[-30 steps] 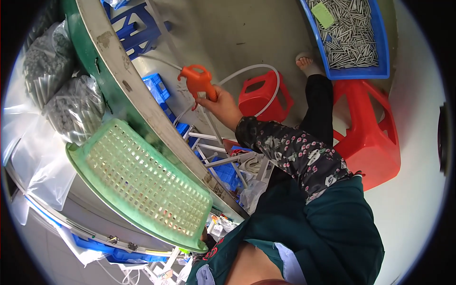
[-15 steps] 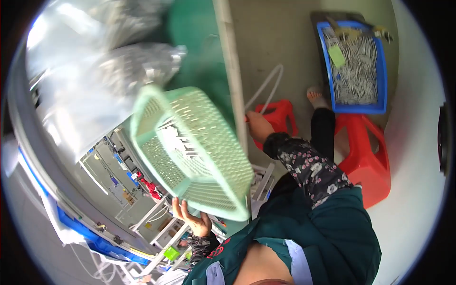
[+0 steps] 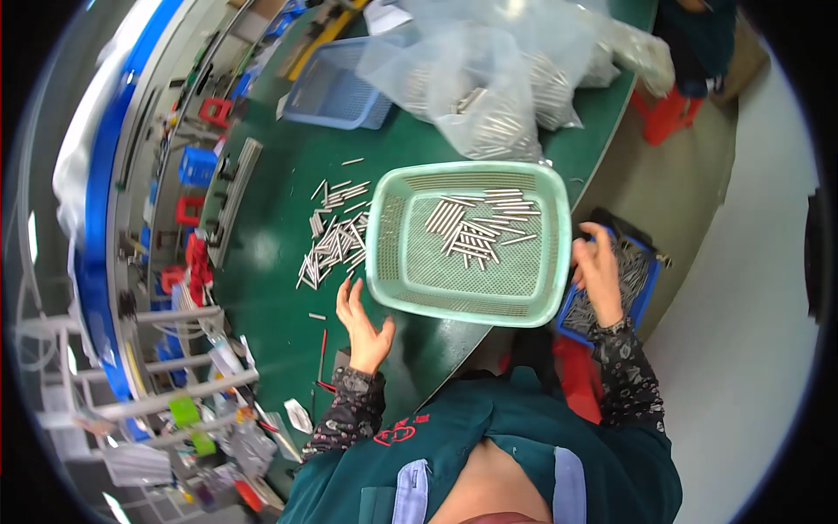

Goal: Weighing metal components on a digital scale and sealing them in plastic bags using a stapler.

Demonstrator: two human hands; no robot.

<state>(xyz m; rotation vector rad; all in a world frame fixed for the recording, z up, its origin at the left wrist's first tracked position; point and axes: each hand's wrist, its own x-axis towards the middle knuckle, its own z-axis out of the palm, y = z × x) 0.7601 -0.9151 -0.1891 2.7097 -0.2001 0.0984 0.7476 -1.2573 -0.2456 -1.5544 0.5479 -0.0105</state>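
Note:
A pale green plastic basket (image 3: 467, 297) sits level at the edge of the green table, its right side reaching past the edge. Several slim metal pins (image 3: 471, 234) lie inside it in a loose pile. My left hand (image 3: 365, 334) is open just off the basket's near left corner, fingers stretched and holding nothing. At the right rim is my right hand (image 3: 601, 272), its fingers apart and slightly bent; whether the fingertips touch the rim I cannot tell. More loose metal pins (image 3: 336, 240) are scattered on the table left of the basket.
Clear plastic bags of pins (image 3: 502, 131) and a blue basket (image 3: 327, 96) stand at the far side of the green table (image 3: 271, 253). Below, on the right, are a blue bin of metal parts (image 3: 628, 279) and a red stool (image 3: 576, 375). A person (image 3: 698, 44) is at the far right.
The view has swung left. The basket, tilted up against my left hand before, now lies level. My right hand has come up from below the table edge to the basket's right rim.

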